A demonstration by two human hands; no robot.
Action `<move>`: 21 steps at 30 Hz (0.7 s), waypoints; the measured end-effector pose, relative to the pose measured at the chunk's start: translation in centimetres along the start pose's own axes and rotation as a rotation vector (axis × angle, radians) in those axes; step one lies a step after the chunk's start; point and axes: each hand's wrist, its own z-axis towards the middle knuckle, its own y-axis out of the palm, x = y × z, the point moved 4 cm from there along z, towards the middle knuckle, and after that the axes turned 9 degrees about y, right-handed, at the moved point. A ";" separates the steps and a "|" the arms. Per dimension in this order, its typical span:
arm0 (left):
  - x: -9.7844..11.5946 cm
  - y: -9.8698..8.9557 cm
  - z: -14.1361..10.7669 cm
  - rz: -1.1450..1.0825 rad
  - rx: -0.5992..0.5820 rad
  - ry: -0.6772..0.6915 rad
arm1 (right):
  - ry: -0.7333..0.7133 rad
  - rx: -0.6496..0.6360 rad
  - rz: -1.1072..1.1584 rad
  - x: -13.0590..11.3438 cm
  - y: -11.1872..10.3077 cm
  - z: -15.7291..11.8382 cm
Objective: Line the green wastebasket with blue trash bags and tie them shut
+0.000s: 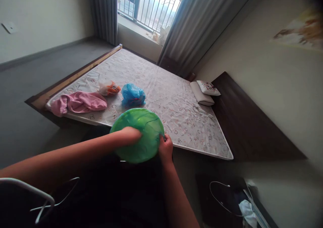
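Observation:
In front of my body is a round, translucent green thing (147, 127) with a thin rim and darker lines across it. It could be a folded mesh basket or a shallow bowl; I cannot tell which. My right hand (166, 146) is closed on its right edge, thumb near the rim. My left hand (130, 135) reaches over its middle from the left, blurred by motion, with the fingertips hidden or smeared. Just beyond, on the mattress (171, 97), sit a bunched blue plastic bag (133, 95), a clear bag with orange contents (110, 88) and a pink cloth (84, 102).
A beige cushion (201, 92) and a patterned pillow (208, 87) lie by the dark headboard (242, 120). Lower right, a dark bedside table (214, 201) holds a white cable (214, 196) and crumpled white tissue (247, 210). Another white cable (32, 187) crosses lower left. Grey curtains (202, 23) flank the window.

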 end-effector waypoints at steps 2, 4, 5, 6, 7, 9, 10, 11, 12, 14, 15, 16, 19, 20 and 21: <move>0.5 -2.3 -0.2 0.049 -0.176 0.101 | 0.069 0.012 0.077 1.4 -0.4 1.1; 0.4 -5.7 -0.7 0.094 0.077 0.097 | 0.120 0.031 0.144 2.8 -0.4 2.4; -0.1 -7.1 -1.3 0.121 0.280 0.048 | 0.142 0.047 0.171 3.5 -0.2 3.0; -0.9 -7.8 -2.0 0.142 0.462 -0.008 | 0.161 0.066 0.193 4.2 0.0 3.8; -2.1 -7.8 -2.9 0.154 0.595 -0.060 | 0.177 0.087 0.212 4.9 0.4 4.5; -5.0 -5.7 -4.1 0.132 0.642 -0.114 | 0.200 0.095 0.208 6.0 1.4 6.0; -6.7 -3.9 -4.5 0.094 0.586 -0.131 | 0.214 0.067 0.172 6.5 2.1 6.7; -8.3 -1.9 -4.9 0.045 0.507 -0.145 | 0.229 0.022 0.121 6.9 2.8 7.2; -9.8 0.1 -5.3 0.004 0.413 -0.147 | 0.246 -0.025 0.058 7.2 3.4 7.7; -11.9 3.6 -6.0 -0.011 0.249 -0.163 | 0.266 -0.062 -0.080 7.4 4.0 8.0; -12.6 4.9 -6.2 -0.009 0.192 -0.169 | 0.269 -0.036 -0.129 7.1 4.0 7.9; -13.0 5.8 -6.4 -0.003 0.157 -0.171 | 0.244 0.021 -0.177 6.6 3.7 7.6; -13.3 6.8 -6.4 0.013 0.144 -0.139 | -0.065 0.202 -0.415 2.9 3.6 6.5; -13.3 6.9 -6.4 0.015 0.150 -0.124 | -0.225 0.194 -0.503 1.5 4.3 6.2; -13.3 6.9 -6.3 0.016 0.153 -0.109 | -0.379 0.123 -0.583 0.2 5.4 6.0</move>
